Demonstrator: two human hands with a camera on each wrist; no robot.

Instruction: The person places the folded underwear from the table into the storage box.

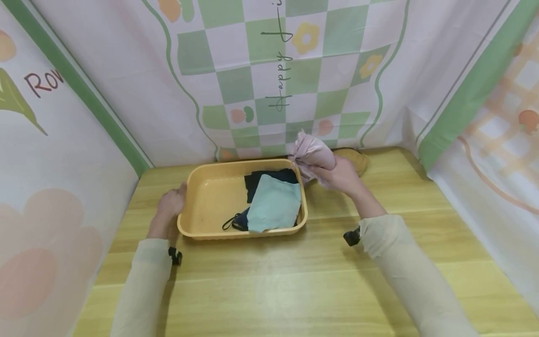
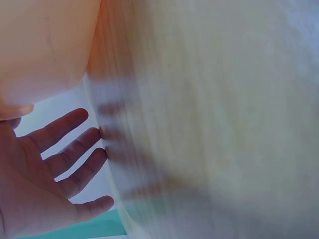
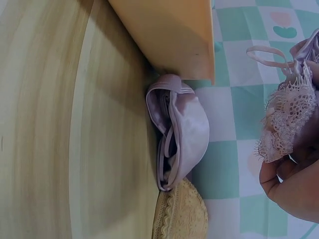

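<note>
A yellow plastic tray (image 1: 214,206) sits on the wooden table with my left hand (image 1: 170,206) at its left end. In the left wrist view that hand's fingers (image 2: 75,149) are straight and spread, with the thumb up at the tray's rim. Beyond the tray's right end, my right hand (image 1: 340,175) grips a bunched pink satin garment (image 1: 313,152) with lace trim and a thin strap loop, raised off the table. Below it lies a folded pink satin bra (image 3: 192,129), against the tray's end. Within the tray are a mint-green folded cloth (image 1: 275,203), a black garment (image 1: 252,182) and a navy piece (image 1: 241,221) with thin straps.
A mustard bra (image 1: 358,161) with lace-like edging lies behind my right hand, next to the pink bra. A printed cloth curtain (image 1: 269,79) hangs along the table's back edge, with more printed fabric at both sides. The table top (image 1: 269,285) stretches toward me.
</note>
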